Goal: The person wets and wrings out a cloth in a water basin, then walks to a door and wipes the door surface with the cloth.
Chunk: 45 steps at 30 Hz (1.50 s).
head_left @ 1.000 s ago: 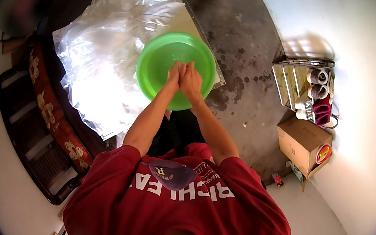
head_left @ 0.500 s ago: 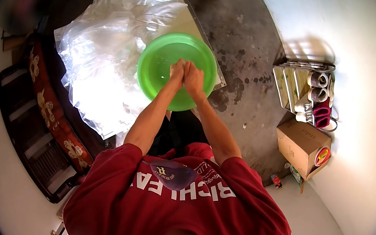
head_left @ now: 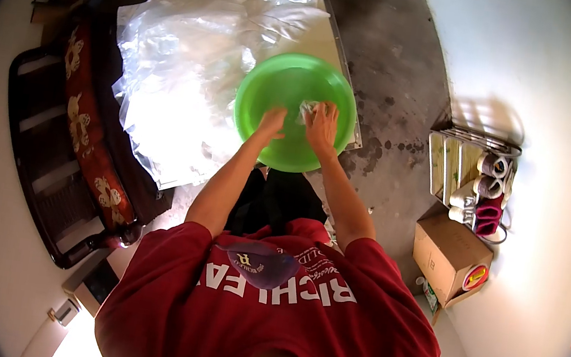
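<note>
A round green basin (head_left: 264, 73) stands at the corner of a plastic-covered table. Both hands are inside it, apart from each other. My left hand (head_left: 272, 124) is over the left part of the basin, slightly blurred, its fingers apart with nothing visible in them. On the right side, my right hand (head_left: 321, 125) has its fingers round a small crumpled whitish cloth (head_left: 307, 111), which sticks out at the left of the fingers. Part of the cloth is hidden under that hand.
Clear plastic sheeting (head_left: 176, 75) covers the table left of the basin. A dark wooden bench (head_left: 51, 182) with a red patterned cushion (head_left: 81, 128) is at the left. At the right are a shoe rack (head_left: 444, 164) and a cardboard box (head_left: 447, 249). Wet spots mark the floor.
My hands were pressed together in the basin and have now separated, left hand to the left, right hand to the right. The whitish cloth now shows. The view has shifted, moving the basin rightward.
</note>
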Available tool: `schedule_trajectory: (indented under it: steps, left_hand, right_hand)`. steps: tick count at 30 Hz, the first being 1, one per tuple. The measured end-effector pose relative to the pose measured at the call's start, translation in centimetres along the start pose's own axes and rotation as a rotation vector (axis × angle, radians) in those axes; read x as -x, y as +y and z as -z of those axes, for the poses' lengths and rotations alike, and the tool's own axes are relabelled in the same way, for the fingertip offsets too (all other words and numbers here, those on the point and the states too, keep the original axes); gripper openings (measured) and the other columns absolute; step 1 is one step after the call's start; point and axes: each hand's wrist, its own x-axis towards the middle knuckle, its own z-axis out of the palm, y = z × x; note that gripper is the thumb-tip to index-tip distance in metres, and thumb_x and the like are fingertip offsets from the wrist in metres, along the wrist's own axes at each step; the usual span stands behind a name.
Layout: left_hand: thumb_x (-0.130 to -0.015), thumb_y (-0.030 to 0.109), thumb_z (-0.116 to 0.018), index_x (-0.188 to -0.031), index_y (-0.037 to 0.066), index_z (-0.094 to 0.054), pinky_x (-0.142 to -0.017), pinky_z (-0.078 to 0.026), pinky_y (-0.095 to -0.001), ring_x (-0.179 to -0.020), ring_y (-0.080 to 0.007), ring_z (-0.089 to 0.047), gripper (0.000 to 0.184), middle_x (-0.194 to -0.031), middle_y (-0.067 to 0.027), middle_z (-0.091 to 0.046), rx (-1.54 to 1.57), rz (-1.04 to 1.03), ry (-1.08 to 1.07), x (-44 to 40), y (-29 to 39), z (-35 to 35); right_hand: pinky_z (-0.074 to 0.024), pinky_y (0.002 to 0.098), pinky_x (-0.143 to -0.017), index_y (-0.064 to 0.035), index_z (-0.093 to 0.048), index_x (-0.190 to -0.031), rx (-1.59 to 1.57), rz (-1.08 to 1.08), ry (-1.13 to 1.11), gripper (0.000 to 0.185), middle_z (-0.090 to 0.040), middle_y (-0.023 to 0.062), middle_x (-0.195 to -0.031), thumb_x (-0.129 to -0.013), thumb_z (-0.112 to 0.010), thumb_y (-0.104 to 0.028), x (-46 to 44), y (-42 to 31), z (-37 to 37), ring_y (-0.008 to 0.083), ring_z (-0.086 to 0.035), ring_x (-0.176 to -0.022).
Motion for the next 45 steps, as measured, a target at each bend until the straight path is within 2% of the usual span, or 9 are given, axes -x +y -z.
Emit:
schedule_trajectory:
  steps: [6, 9, 17, 23, 27, 29, 32, 35, 45]
  left_hand:
    - [-0.09, 0.029, -0.053, -0.121, 0.001, -0.056, -0.08, -0.053, -0.0375, -0.099, -0.0247, -0.061, 0.041, -0.115, -0.0135, -0.06, 0.029, -0.002, -0.031, 0.3, -1.9, 1.2]
    - [-0.09, 0.028, -0.053, -0.12, 0.002, -0.057, -0.079, -0.053, -0.0361, -0.096, -0.0231, -0.062, 0.04, -0.114, -0.0132, -0.061, 0.063, 0.013, -0.064, 1.1, -1.8, 1.6]
    - [-0.093, 0.037, -0.048, -0.13, 0.007, -0.047, -0.081, -0.053, -0.041, -0.103, -0.0263, -0.058, 0.048, -0.119, -0.0131, -0.055, 0.031, -0.002, 0.036, 0.1, -2.7, 0.7]
    - [-0.094, 0.049, -0.041, -0.123, 0.007, -0.049, -0.075, -0.055, -0.0409, -0.092, -0.0256, -0.061, 0.051, -0.109, -0.0102, -0.057, 0.311, 0.051, -0.089, 1.5, 0.2, -1.1]
    - [-0.094, 0.046, -0.041, -0.108, 0.006, -0.055, -0.068, -0.053, -0.0375, -0.087, -0.0221, -0.062, 0.044, -0.1, -0.0088, -0.06, 0.432, -0.028, -0.213, -0.1, 0.0, -1.8]
    - [-0.094, 0.043, -0.042, -0.105, 0.006, -0.057, -0.068, -0.052, -0.0366, -0.086, -0.0206, -0.061, 0.041, -0.098, -0.0081, -0.061, 0.37, -0.043, -0.2, -2.3, -0.9, -1.9]
    - [-0.095, 0.038, -0.044, -0.099, 0.008, -0.061, -0.071, -0.051, -0.0341, -0.084, -0.0185, -0.061, 0.035, -0.093, -0.0063, -0.062, 0.389, -0.03, -0.136, -1.9, 0.0, -3.2]
    - [-0.095, 0.036, -0.045, -0.096, 0.008, -0.062, -0.074, -0.052, -0.0332, -0.082, -0.0181, -0.061, 0.033, -0.09, -0.0051, -0.062, 0.486, -0.021, -0.085, -0.4, 1.7, -4.5]
    - [-0.092, 0.031, -0.049, -0.086, 0.005, -0.063, -0.057, -0.046, -0.037, -0.066, -0.018, -0.058, 0.03, -0.076, -0.0049, -0.061, 0.552, -0.089, -0.057, -2.1, 1.3, -5.8]
  right_hand:
    - [-0.0414, 0.0464, -0.095, -0.0091, -0.056, -0.117, 0.217, 0.612, -0.273, 0.036, -0.053, 0.0136, -0.124, -0.082, -0.06, -0.013, 2.0, 4.1, -3.3, 0.0361, -0.05, -0.116]
    - [-0.042, 0.049, -0.091, -0.0109, -0.057, -0.11, 0.105, 0.35, -0.322, 0.037, -0.05, 0.0129, -0.124, -0.075, -0.06, 0.002, 1.3, 3.5, -1.7, 0.0372, -0.048, -0.114]
    - [-0.0483, 0.0364, -0.066, -0.0017, -0.057, -0.093, -0.562, -0.033, -0.28, 0.017, -0.063, 0.0114, -0.081, -0.078, -0.061, -0.006, 0.8, 1.1, -2.0, 0.0267, -0.062, -0.071]
    - [-0.0445, 0.0287, -0.06, -0.0041, -0.061, -0.09, -1.249, -0.341, -0.282, 0.015, -0.064, 0.0106, -0.082, -0.085, -0.054, -0.017, 0.8, -1.2, -1.8, 0.0162, -0.059, -0.069]
    - [-0.0473, 0.033, -0.063, -0.0001, -0.061, -0.095, -0.949, -0.297, -0.278, 0.02, -0.064, 0.011, -0.085, -0.087, -0.055, -0.017, 0.5, -2.4, -1.7, 0.0218, -0.06, -0.071]
    - [-0.0465, 0.0385, -0.062, -0.0022, -0.06, -0.094, -0.155, 0.263, 0.291, 0.025, -0.06, 0.013, -0.088, -0.092, -0.052, -0.025, 0.2, -1.9, -3.2, 0.0286, -0.058, -0.071]
    - [-0.0451, 0.0462, -0.063, -0.004, -0.055, -0.096, -0.031, 0.335, 0.326, 0.027, -0.056, 0.0166, -0.092, -0.095, -0.049, -0.031, 0.6, -3.0, -1.4, 0.0374, -0.056, -0.076]
    - [-0.0447, 0.0489, -0.064, -0.0053, -0.049, -0.097, -0.353, -0.142, 0.118, 0.026, -0.057, 0.0192, -0.093, -0.096, -0.045, -0.031, 0.7, -4.7, -0.1, 0.0393, -0.058, -0.079]
    - [-0.0409, 0.052, -0.055, -0.0049, -0.041, -0.086, -0.217, -0.067, 0.098, 0.025, -0.057, 0.0208, -0.063, -0.098, -0.043, -0.027, -0.1, -4.4, 1.7, 0.0427, -0.055, -0.06]
